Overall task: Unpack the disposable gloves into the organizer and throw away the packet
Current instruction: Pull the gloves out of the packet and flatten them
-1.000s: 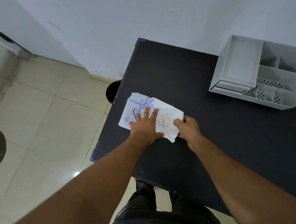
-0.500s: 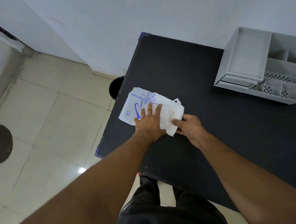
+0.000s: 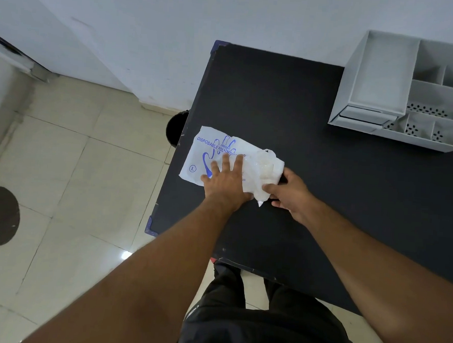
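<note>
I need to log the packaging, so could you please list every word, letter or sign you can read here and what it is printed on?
"DISPOSABLE POLYTHY…": blue print on the white glove packet; the rest runs under crumpled plastic.
"EMBOSSED": probably; small blue print above that line, blurred.
"L" in a circle: packet's lower left corner.
Small print beside the left hand: too small to read.
The grey organizer shows no text.

A plain indoor workroom, perhaps an office or lab corner — hard to say which. A black table (image 3: 290,101) stands against a bare white wall (image 3: 229,17) on a beige tiled floor (image 3: 68,177) — with a grey desk organizer (image 3: 379,82) on top.
</note>
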Demonstrator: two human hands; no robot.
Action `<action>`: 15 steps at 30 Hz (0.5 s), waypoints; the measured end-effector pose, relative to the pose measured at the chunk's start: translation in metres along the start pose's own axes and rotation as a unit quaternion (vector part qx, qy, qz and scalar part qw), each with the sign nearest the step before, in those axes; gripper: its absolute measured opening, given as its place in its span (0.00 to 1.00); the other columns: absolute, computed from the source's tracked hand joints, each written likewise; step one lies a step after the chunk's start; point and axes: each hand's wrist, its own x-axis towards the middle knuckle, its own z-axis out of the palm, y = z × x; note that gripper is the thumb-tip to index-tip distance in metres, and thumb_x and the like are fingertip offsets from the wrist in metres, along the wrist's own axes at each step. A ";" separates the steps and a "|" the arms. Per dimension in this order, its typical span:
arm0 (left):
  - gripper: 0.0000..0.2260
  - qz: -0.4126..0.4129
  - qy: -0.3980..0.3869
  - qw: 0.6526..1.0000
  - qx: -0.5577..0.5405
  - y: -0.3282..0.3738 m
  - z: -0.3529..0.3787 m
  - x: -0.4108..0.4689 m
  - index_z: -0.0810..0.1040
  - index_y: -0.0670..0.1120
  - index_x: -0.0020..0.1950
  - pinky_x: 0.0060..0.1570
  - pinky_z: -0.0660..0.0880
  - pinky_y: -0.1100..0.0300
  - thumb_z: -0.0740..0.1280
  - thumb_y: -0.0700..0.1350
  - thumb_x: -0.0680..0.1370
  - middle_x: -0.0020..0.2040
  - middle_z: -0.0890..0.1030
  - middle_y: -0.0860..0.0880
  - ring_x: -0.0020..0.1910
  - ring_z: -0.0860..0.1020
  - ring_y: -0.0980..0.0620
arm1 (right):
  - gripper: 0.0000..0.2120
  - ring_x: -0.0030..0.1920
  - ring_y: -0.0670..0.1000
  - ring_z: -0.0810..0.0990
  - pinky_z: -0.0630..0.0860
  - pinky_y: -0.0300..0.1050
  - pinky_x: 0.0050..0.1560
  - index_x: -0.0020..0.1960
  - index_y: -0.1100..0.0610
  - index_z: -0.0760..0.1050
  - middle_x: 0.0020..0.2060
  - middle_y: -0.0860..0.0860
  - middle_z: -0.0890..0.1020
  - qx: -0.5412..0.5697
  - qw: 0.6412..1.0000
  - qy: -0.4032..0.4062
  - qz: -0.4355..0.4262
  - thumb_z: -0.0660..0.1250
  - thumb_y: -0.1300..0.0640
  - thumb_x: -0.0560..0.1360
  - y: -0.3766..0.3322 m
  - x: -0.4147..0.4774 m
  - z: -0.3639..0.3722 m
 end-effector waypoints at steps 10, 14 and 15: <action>0.50 0.001 0.008 1.000 0.001 0.001 -0.001 0.000 0.46 0.55 0.81 0.69 0.59 0.31 0.75 0.61 0.71 0.83 0.49 0.45 0.80 0.52 0.34 | 0.13 0.47 0.53 0.85 0.82 0.47 0.41 0.58 0.58 0.78 0.49 0.54 0.84 0.073 0.997 0.000 0.013 0.61 0.64 0.75 -0.009 -0.002 0.008; 0.51 0.002 -0.001 1.000 -0.007 0.001 -0.001 0.001 0.45 0.54 0.82 0.69 0.58 0.31 0.76 0.61 0.70 0.83 0.48 0.44 0.80 0.50 0.34 | 0.13 0.45 0.53 0.84 0.82 0.50 0.46 0.59 0.55 0.75 0.47 0.53 0.83 0.100 0.994 -0.002 0.036 0.59 0.63 0.77 -0.012 -0.002 0.011; 0.52 0.006 -0.007 1.000 -0.014 -0.001 -0.001 0.002 0.45 0.55 0.82 0.69 0.58 0.31 0.76 0.61 0.69 0.83 0.47 0.44 0.80 0.49 0.34 | 0.13 0.45 0.53 0.84 0.82 0.51 0.48 0.58 0.53 0.75 0.48 0.53 0.83 0.092 0.995 -0.003 0.039 0.59 0.63 0.77 -0.011 -0.001 0.010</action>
